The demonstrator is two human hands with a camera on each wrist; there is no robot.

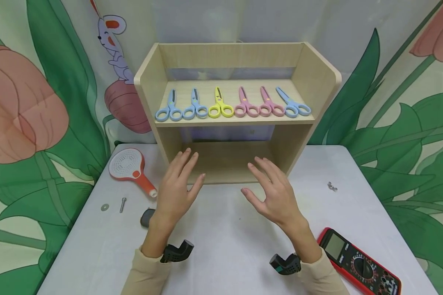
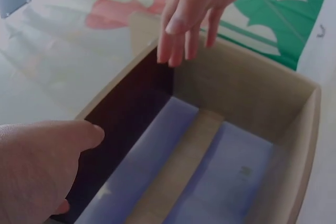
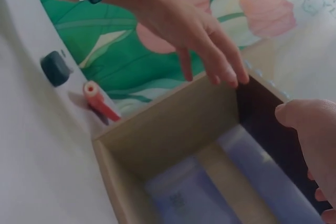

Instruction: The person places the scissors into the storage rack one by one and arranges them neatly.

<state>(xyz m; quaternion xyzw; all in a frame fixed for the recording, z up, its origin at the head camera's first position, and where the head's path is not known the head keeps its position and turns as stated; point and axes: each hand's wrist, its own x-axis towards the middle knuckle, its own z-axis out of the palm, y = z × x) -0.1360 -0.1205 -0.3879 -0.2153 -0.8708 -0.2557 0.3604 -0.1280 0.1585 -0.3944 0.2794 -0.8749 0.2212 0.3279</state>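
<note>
Nearest the camera, a red-cased meter [image 1: 358,262] lies on the white table [image 1: 221,254], well to the right of the wooden shelf [image 1: 236,114] and closer to the person than it. A little farther in, both hands hover in front of the shelf's lower opening, holding nothing. The left hand [image 1: 177,188] has its fingers straight and loosely spread, tips just at the shelf's front edge; the right hand [image 1: 273,192] is likewise relaxed and spread, thumb pointing inward (neither one touches the wood, as far as the wrist views show). To the left of the shelf, near the left wrist, sit a small dark object [image 1: 147,217], a screw [image 1: 122,204] and a washer [image 1: 105,207]. Just beside the shelf's left foot lies an orange and white shower head [image 1: 130,168]. On the right side of the shelf, well apart from it, a small metal piece [image 1: 331,187] rests on the table. Farther back, on the shelf's upper board, six scissors [image 1: 232,105] lie in a row, handles toward the front: two blue, one yellow, two pink, one blue.
</note>
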